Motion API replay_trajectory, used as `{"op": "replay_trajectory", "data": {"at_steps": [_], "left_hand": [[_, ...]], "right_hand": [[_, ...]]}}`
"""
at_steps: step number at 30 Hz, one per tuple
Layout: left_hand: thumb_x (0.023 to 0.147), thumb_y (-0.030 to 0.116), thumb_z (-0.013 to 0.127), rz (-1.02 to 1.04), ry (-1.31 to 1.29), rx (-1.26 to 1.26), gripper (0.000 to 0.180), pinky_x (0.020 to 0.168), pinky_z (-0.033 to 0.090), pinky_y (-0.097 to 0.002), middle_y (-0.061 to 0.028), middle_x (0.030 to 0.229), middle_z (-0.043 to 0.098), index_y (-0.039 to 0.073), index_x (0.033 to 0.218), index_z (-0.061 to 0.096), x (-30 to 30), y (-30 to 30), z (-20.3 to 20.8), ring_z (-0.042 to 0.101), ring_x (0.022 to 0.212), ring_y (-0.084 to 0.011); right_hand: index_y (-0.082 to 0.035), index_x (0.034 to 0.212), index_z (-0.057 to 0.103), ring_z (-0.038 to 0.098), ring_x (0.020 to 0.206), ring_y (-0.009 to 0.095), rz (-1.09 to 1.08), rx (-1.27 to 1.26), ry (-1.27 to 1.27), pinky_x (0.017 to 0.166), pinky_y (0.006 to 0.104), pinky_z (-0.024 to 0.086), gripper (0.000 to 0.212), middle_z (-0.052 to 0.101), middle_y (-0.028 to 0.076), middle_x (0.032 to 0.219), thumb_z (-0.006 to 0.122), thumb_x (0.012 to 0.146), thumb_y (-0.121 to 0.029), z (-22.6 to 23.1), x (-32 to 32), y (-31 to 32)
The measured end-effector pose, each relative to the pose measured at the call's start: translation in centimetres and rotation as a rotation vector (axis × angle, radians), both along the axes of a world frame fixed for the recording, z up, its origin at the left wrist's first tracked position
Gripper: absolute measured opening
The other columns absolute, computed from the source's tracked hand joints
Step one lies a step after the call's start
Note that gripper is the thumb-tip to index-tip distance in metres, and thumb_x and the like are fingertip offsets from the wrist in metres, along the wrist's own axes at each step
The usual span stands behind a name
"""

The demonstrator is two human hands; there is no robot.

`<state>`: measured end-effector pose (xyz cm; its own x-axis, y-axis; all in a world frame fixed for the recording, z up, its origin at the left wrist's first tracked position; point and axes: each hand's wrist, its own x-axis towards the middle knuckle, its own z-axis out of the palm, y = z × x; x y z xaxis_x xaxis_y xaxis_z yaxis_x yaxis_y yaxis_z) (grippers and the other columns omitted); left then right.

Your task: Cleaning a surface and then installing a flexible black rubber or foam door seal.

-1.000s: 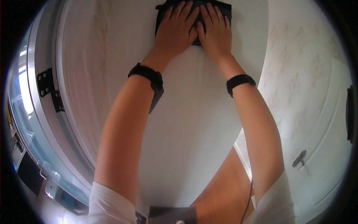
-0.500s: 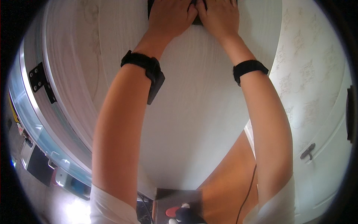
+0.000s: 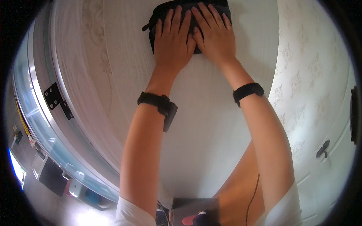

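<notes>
A black zippered pouch [image 3: 162, 12] lies on the pale wood-grain surface [image 3: 207, 120] at the far end, its upper edge close to the top of the view. My left hand [image 3: 173, 41] rests flat over the left half of it, fingers stretched and slightly spread. On the right half lies my right hand [image 3: 215, 37], also flat, palm down with fingers apart. Both thumbs come close together at the middle of the pouch. Black straps circle both wrists, and the left one carries a small dark block. What the pouch contains is hidden.
A glass panel with a metal frame and a black hinge [image 3: 56, 98] stands on the left. Patterned wallpaper [image 3: 298, 75] and a white door with a dark handle [image 3: 322, 148] are on the right. A dark cable [image 3: 252, 199] hangs beside my right forearm.
The pouch and both hands now show lower and more fully in the view, as the whole view has shifted. My hands remain on the pouch, with their fingers now visible.
</notes>
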<state>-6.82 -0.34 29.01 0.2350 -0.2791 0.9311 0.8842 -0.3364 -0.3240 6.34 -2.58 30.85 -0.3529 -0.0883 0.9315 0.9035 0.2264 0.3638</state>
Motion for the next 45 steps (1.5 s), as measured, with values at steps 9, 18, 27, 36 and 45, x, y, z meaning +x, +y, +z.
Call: {"op": "replay_trajectory", "data": {"at_steps": [9, 18, 27, 36, 45], "left_hand": [[0.084, 0.021, 0.041, 0.037, 0.008, -0.122, 0.05, 0.102, 0.019, -0.0487, -0.0124, 0.136, 0.03, 0.011, 0.132, 0.032, 0.0, 0.2, -1.9, 0.026, 0.126, -0.0305], [0.08, 0.025, 0.042, 0.101, -0.02, -0.034, 0.05, 0.1, 0.024, -0.0464, -0.0105, 0.134, 0.035, 0.011, 0.128, 0.039, -0.3, 0.1, -2.3, 0.03, 0.124, -0.027], [0.08, 0.024, 0.043, 0.068, -0.032, -0.081, 0.05, 0.1, 0.024, -0.0472, -0.0106, 0.134, 0.035, 0.011, 0.128, 0.039, 1.1, 0.6, -2.9, 0.03, 0.124, -0.0275], [0.082, 0.024, 0.039, 0.046, -0.017, -0.178, 0.051, 0.101, 0.019, -0.0503, -0.0127, 0.137, 0.028, 0.011, 0.132, 0.032, 1.6, -0.7, -3.7, 0.024, 0.127, -0.0312], [0.082, 0.025, 0.04, -0.016, -0.019, -0.129, 0.052, 0.101, 0.02, -0.051, -0.0128, 0.137, 0.028, 0.011, 0.132, 0.032, 1.1, -4.3, -1.0, 0.025, 0.127, -0.0314]], "right_hand": [[-0.017, 0.126, 0.042, 0.032, 0.124, 0.02, 0.015, 0.096, 0.021, 0.101, 0.0406, 0.025, 0.043, 0.038, 0.002, 0.133, 0.044, 0.084, -0.025, -2.2, -0.5, 0.7], [-0.016, 0.124, 0.044, 0.034, 0.123, 0.02, 0.025, 0.116, 0.016, 0.1, 0.0408, 0.026, 0.043, 0.039, 0.002, 0.131, 0.046, 0.082, -0.023, -2.6, -0.6, 0.2], [-0.015, 0.124, 0.045, 0.034, 0.122, 0.021, 0.0, 0.086, 0.025, 0.1, 0.0414, 0.027, 0.042, 0.039, 0.003, 0.131, 0.046, 0.082, -0.024, -3.0, 1.0, 1.8], [-0.013, 0.126, 0.041, 0.032, 0.123, 0.022, 0.015, 0.009, -0.003, 0.101, 0.0436, 0.025, 0.046, 0.037, 0.005, 0.132, 0.048, 0.081, -0.022, -3.8, 1.6, 0.2], [-0.013, 0.126, 0.041, 0.032, 0.123, 0.022, -0.003, 0.07, -0.007, 0.102, 0.0439, 0.024, 0.045, 0.037, 0.005, 0.132, 0.046, 0.083, -0.024, -1.3, 1.0, -3.3]]}}
